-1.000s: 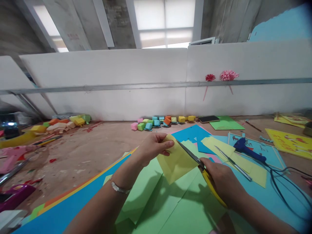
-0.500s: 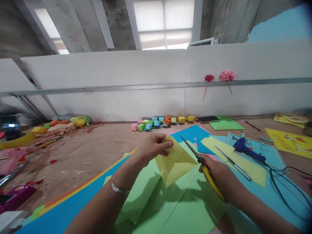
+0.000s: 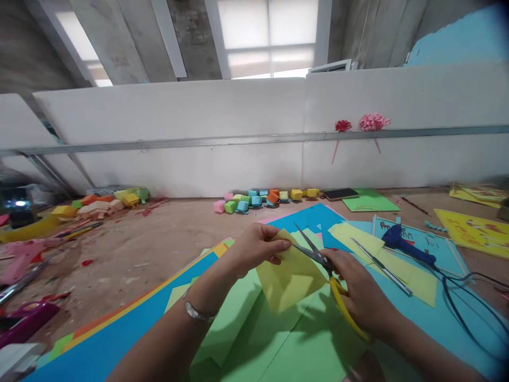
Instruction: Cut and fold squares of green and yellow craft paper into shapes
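My left hand (image 3: 258, 245) pinches the upper left corner of a yellow sheet of paper (image 3: 292, 281), thumb on top, and holds it tilted above the table. In my right hand (image 3: 353, 281) is a pair of scissors (image 3: 340, 302) with yellow handles. Their blades are spread apart at the upper edge of the yellow paper, the lower blade reaching toward my left fingertips. Beneath both hands lie pale green sheets (image 3: 274, 339), on top of a blue sheet (image 3: 119, 329).
To the right lie a craft knife (image 3: 382, 266), yellow paper strips (image 3: 421, 281) and a blue glue gun (image 3: 407, 246) with its black cable. Small coloured paper boxes (image 3: 256, 200) line the back. At left are a pink glue gun (image 3: 26, 257) and a purple tool (image 3: 27, 321).
The scissor blades have opened wide and moved onto the paper's upper edge. My left hand has shifted slightly right and down with the yellow paper.
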Demonstrator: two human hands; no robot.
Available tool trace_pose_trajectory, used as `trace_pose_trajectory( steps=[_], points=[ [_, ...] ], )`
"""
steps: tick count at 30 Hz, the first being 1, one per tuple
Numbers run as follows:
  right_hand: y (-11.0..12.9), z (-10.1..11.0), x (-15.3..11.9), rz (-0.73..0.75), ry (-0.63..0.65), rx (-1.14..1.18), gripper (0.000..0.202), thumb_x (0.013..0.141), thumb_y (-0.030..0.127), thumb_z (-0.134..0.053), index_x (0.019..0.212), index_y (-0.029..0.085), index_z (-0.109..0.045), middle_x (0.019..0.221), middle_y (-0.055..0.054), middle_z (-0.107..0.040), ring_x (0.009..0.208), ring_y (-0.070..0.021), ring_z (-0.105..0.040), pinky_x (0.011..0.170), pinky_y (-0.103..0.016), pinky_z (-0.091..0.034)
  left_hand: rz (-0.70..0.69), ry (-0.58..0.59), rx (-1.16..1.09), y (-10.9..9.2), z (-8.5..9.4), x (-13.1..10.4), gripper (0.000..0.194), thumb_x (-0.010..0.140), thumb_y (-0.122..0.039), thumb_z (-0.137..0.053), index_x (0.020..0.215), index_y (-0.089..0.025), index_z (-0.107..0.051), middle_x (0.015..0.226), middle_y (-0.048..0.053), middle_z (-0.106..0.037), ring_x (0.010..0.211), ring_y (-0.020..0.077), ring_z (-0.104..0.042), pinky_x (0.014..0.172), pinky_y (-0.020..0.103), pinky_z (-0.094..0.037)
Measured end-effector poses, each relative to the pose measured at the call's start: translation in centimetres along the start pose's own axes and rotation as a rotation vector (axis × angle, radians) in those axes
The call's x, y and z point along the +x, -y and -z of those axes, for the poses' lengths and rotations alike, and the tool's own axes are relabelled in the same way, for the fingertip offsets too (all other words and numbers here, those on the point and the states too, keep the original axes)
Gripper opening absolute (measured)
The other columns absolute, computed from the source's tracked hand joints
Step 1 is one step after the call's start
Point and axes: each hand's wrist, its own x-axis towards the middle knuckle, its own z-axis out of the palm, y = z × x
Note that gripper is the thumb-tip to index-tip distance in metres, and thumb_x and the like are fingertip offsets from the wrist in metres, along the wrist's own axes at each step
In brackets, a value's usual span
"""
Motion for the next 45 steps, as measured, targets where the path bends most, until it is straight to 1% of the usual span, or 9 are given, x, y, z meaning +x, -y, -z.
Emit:
trace_pose_trajectory(
  steps=[3,5,11,16,20,25,33,39,45],
  points=[
    [0.37,-0.03,-0.06,-0.001,0.019,0.014,0.046,0.071,0.011,-0.05,0.116,0.019,-0.055,0.106,-0.011,-0.063,0.094,-0.0246,-0.059,0.077,-0.035,-0.051,0.014,0.047,-0.012,0.2,-0.3,-0.02,0.028,0.059,-0.039,-0.082,0.064,-0.014,-0.069,0.061,0.001,-0.062,0.06,0.0107,-0.058,0.056,0.022,-0.05],
    [0.52,-0.07,-0.12,-0.004,0.028,0.022,0.046,0.071,0.012,-0.051,0.116,0.019,-0.055,0.104,-0.011,-0.063,0.093,-0.0247,-0.058,0.077,-0.035,-0.051,0.025,0.053,-0.011,0.27,-0.42,-0.01,0.027,0.059,-0.037,-0.081,0.061,-0.014,-0.068,0.06,0.0,-0.061,0.059,0.0103,-0.057,0.056,0.021,-0.05],
    [0.6,0.07,-0.26,-0.021,0.039,0.013,0.039,0.071,0.012,-0.051,0.11,0.017,-0.056,0.093,-0.01,-0.063,0.078,-0.0222,-0.056,0.067,-0.033,-0.048,0.043,0.046,0.022,0.28,-0.59,0.07,0.017,0.062,-0.029,-0.077,0.069,-0.014,-0.073,0.066,0.001,-0.066,0.062,0.0108,-0.059,0.057,0.021,-0.051],
    [0.59,-0.16,-0.39,-0.012,0.047,-0.009,0.042,0.069,0.011,-0.052,0.111,0.017,-0.055,0.093,-0.01,-0.062,0.079,-0.0225,-0.054,0.067,-0.033,-0.047,0.025,0.034,0.021,0.28,-0.81,-0.05,0.012,0.065,-0.026,-0.074,0.07,-0.015,-0.074,0.067,0.002,-0.067,0.062,0.0103,-0.059,0.057,0.02,-0.051],
    [0.56,-0.43,-0.44,-0.015,0.047,-0.005,0.041,0.067,0.009,-0.052,0.108,0.017,-0.055,0.091,-0.009,-0.06,0.077,-0.0212,-0.052,0.066,-0.032,-0.046,0.037,0.038,0.028,0.08,-0.84,-0.16,0.014,0.064,-0.023,-0.072,0.075,-0.015,-0.076,0.069,0.003,-0.068,0.063,0.0109,-0.059,0.057,0.021,-0.051],
    [0.36,-0.66,-0.53,0.017,-0.003,-0.028,0.042,0.068,0.008,-0.052,0.109,0.016,-0.055,0.092,-0.009,-0.061,0.078,-0.0212,-0.053,0.066,-0.031,-0.046,0.049,0.047,0.012,0.23,-0.76,-0.01,0.018,0.063,-0.023,-0.071,0.078,-0.014,-0.077,0.072,0.003,-0.069,0.064,0.0107,-0.06,0.058,0.021,-0.052],
    [0.56,-0.46,-0.45,0.048,-0.034,-0.078,0.034,0.069,0.011,-0.051,0.102,0.016,-0.056,0.088,-0.009,-0.062,0.075,-0.0214,-0.053,0.063,-0.031,-0.046,0.042,0.038,-0.009,0.71,-0.72,0.2,0.014,0.063,-0.023,-0.072,0.073,-0.014,-0.075,0.068,0.002,-0.067,0.061,0.0095,-0.058,0.057,0.021,-0.051],
    [0.39,-0.61,-0.53,0.049,-0.045,-0.111,0.036,0.068,0.012,-0.051,0.103,0.015,-0.057,0.085,-0.009,-0.063,0.072,-0.021,-0.054,0.062,-0.03,-0.046,0.059,0.022,-0.026,0.58,-0.83,0.24,0.015,0.062,-0.02,-0.072,0.074,-0.014,-0.076,0.068,0.002,-0.068,0.062,0.0101,-0.058,0.057,0.022,-0.052],
    [0.43,-0.63,-0.48,0.058,-0.056,-0.129,0.031,0.067,0.011,-0.049,0.097,0.015,-0.058,0.081,-0.008,-0.064,0.069,-0.0202,-0.055,0.059,-0.028,-0.045,0.049,0.035,-0.044,0.79,-0.73,0.25,0.013,0.061,-0.023,-0.074,0.071,-0.015,-0.075,0.066,0.001,-0.067,0.061,0.0101,-0.059,0.055,0.02,-0.051]
  ],
)
